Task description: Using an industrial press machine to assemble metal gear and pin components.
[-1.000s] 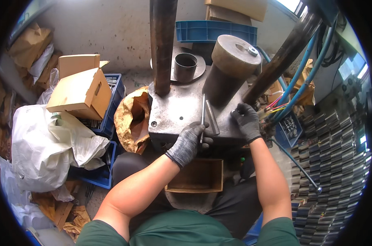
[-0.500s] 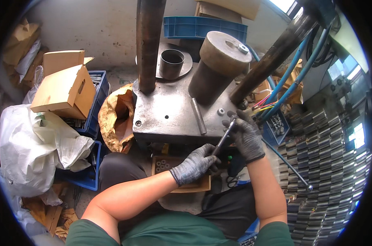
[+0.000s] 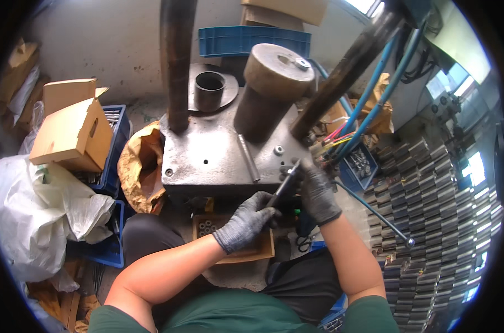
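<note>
Both my hands wear grey knit gloves. My left hand (image 3: 245,220) grips the lower end of a dark metal rod (image 3: 286,184), and my right hand (image 3: 317,192) holds its upper end at the front right corner of the grey steel press table (image 3: 207,161). A second thin metal rod (image 3: 249,158) lies loose on the table top. Under my hands, a small wooden box (image 3: 246,252) with short metal tubes in it sits by my lap.
A big steel cylinder (image 3: 271,89), a dark ring (image 3: 209,90) and two slanted columns (image 3: 177,61) stand on the press. Cardboard boxes (image 3: 71,130), white sacks (image 3: 41,211) and blue crates (image 3: 110,244) sit at left. Stacked dark metal parts (image 3: 429,194) fill the right.
Both hands came down from the table top to its front right edge, carrying the dark rod. My view shifted slightly closer to the press.
</note>
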A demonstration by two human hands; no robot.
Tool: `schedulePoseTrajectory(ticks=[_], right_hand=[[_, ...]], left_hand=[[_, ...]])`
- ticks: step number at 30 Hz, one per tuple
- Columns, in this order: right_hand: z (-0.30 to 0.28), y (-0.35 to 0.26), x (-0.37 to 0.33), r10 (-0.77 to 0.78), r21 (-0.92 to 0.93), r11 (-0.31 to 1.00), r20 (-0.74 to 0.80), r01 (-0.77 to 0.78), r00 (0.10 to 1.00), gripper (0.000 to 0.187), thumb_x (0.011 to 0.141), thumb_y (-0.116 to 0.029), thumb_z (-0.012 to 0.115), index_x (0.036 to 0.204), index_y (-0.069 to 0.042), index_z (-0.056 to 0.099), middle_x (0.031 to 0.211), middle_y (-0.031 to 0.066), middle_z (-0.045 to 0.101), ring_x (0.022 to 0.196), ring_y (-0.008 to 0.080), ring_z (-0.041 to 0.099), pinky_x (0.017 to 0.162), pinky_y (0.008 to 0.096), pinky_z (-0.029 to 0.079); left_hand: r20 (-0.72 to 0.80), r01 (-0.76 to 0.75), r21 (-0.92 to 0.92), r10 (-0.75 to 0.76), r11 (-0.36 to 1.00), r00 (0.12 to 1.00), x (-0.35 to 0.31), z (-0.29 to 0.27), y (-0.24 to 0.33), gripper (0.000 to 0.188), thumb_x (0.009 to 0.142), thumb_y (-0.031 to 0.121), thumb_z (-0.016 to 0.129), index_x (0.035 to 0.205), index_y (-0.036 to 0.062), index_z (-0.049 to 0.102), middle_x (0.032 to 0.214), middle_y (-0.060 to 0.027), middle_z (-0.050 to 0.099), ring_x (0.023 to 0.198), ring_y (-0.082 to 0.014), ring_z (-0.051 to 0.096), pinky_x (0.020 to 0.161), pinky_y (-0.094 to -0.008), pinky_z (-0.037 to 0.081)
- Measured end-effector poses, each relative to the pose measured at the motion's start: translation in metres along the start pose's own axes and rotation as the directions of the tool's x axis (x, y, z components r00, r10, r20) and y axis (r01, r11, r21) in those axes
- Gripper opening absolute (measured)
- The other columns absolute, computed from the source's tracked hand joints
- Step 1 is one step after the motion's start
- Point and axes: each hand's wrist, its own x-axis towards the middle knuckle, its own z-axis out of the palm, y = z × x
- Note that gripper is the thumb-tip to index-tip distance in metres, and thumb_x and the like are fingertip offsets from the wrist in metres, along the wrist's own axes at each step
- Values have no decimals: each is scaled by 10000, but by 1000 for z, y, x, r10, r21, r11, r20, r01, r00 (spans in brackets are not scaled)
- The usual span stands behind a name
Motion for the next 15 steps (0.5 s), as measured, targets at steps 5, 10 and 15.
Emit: schedulePoseTrajectory(ticks=[5,10,15], right_hand=[[16,9,-4,57,-91,995,134,-45,989,261,1023,-316,618,1076,-67,676,941,31,706,858,125,678,800,290,561],[8,11,-5,0,-89,996,110,10,994,296,1041,-317,588,1140,-46,656,926,46,711,826,134,677,792,296,555],[19,7,-15,27,-193,981,124,-3,992,371,1080,-380,507,1169,-45,639,915,60,718,813,140,686,789,300,568]], left_hand=[[-57,-30,-2,29,1000,998,-8,-9,-3,348,1012,193,634,1293,21,522,1062,-73,702,880,-114,641,820,-282,545],[-43,-52,56,54,997,998,-8,-2,6,286,1017,84,556,1292,13,525,1061,-103,717,932,-115,645,840,-281,535],[-37,-95,47,97,994,995,-15,-1,6,353,1001,200,628,1288,19,530,1046,-79,697,889,-109,631,807,-277,534]])
